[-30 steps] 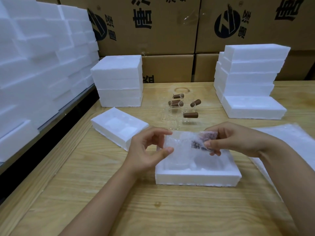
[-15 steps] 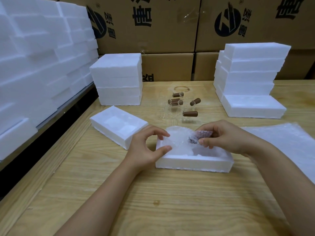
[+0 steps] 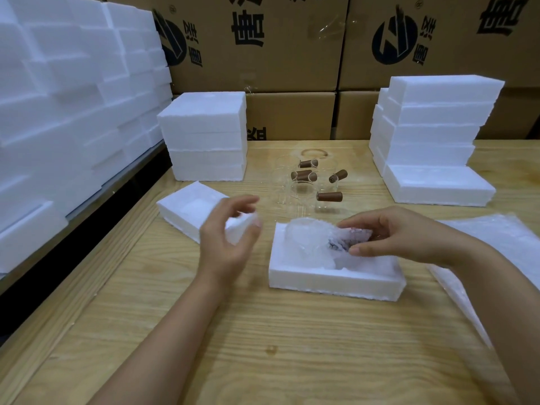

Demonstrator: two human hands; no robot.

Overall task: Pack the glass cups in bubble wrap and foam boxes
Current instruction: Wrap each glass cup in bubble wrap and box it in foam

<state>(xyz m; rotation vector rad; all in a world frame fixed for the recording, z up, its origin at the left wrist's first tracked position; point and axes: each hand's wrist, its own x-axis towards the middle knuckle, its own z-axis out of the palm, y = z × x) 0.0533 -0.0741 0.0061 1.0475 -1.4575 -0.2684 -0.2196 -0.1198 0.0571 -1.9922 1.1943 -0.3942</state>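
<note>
A glass cup wrapped in bubble wrap lies in the hollow of a white foam box half at the table's middle. My right hand pinches the wrapped cup at its brown-handle end. My left hand hovers to the left of the box, fingers loosely spread, holding nothing, blurred by motion. A second foam half lies behind my left hand. Several bare glass cups with brown wooden handles stand farther back.
Bubble wrap sheets lie at the right. Stacks of foam boxes stand at back left and back right. A wall of foam fills the left side; cardboard cartons line the back.
My left hand has let go of the wrapped cup and moved left, away from the box. My right hand has lowered the wrapped cup into the foam half.
</note>
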